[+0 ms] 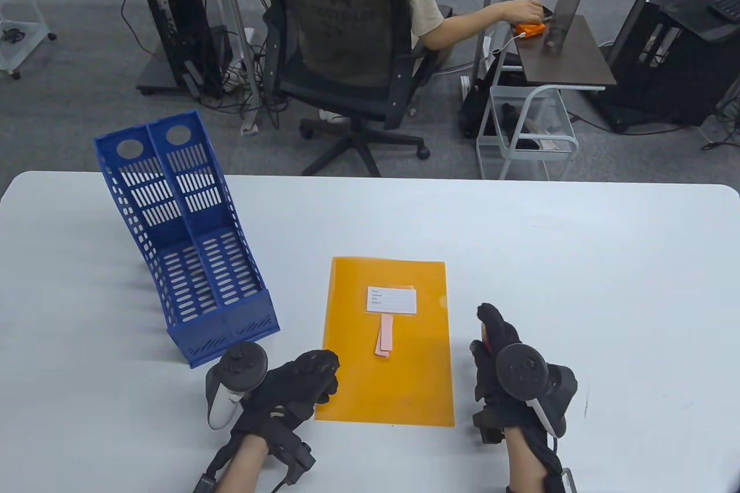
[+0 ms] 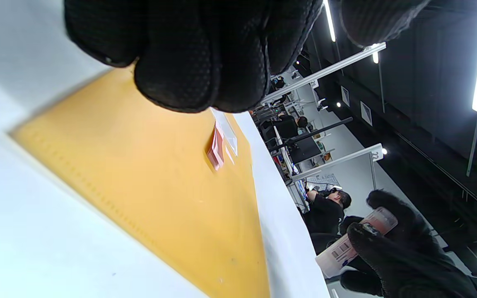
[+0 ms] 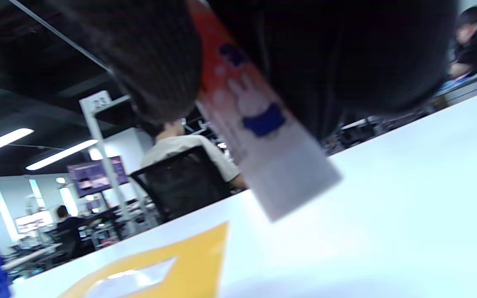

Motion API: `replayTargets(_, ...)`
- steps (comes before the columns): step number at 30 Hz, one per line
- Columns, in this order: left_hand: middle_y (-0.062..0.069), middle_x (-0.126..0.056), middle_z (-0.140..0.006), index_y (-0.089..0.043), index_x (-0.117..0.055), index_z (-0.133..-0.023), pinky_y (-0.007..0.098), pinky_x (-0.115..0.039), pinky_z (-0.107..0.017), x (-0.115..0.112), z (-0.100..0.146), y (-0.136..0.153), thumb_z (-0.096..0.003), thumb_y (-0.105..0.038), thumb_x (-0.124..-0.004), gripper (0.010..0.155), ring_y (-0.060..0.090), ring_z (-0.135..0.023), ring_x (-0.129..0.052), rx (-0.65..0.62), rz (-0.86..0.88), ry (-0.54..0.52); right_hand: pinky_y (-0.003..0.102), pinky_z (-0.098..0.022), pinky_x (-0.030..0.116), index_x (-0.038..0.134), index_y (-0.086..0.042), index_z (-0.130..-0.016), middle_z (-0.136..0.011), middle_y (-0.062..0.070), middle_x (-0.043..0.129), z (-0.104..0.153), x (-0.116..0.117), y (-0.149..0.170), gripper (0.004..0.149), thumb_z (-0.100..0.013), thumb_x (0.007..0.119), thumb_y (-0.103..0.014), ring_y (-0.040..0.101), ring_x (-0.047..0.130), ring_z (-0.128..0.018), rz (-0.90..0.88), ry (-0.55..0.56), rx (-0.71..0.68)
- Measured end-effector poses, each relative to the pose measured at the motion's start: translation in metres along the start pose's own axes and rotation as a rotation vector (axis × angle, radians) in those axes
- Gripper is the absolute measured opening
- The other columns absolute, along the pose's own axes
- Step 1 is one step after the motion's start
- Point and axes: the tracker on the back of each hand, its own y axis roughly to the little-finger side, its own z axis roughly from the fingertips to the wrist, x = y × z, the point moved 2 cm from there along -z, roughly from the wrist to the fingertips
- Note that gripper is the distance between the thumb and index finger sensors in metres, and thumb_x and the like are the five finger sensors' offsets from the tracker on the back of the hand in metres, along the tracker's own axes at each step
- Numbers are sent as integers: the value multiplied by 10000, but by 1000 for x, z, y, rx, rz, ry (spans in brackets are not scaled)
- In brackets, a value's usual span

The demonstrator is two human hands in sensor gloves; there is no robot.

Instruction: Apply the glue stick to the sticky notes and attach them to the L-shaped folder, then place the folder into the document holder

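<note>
From the table view you have one orange folder [image 1: 387, 343] lying flat at the middle of the white table [image 1: 578, 262], with one white label [image 1: 392, 300] and pink sticky notes [image 1: 384, 337] on it; how many notes is unclear. One blue document holder [image 1: 191, 244], two slots, stands left of the folder, well apart from it. Your left hand [image 1: 298, 380] rests with curled fingers at the folder's near left corner, holding nothing. Your right hand [image 1: 503, 360] sits just right of the folder, wrapped round one glue stick [image 1: 484, 337]. Bare table stretches right and far. Beyond it, a person in a black chair [image 1: 341, 48] on grey carpet.

In the left wrist view, your fingers [image 2: 189, 49] hang bunched above the folder's corner.

In the right wrist view, the glue stick [image 3: 259, 136] points down toward the table, clear of the folder's edge.
</note>
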Motion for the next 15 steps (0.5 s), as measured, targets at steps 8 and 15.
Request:
replayTargets(8,104,-967,-766,-147,-738,-945,547,-762,-539,-1,1,-3,-528,-535,-682,573,283,-607,-980,-5,-20,-1,404,-239,898,731,-132,-888,-773,139,945,-4,5,10,615,-365,982,-333,339,1044,-461,92,17,85)
replayTargets(15,107,-965,-770,-144,-739,-945,549,-760,-540,-2,1,-3,-527,-538,-680,578,286,-610,-980,-1,-21,10,412,-299,927,763,-107,-836,-734,165,959,-7,20,21,609,-334,1014,-342,324,1057,-468,94,-39,130)
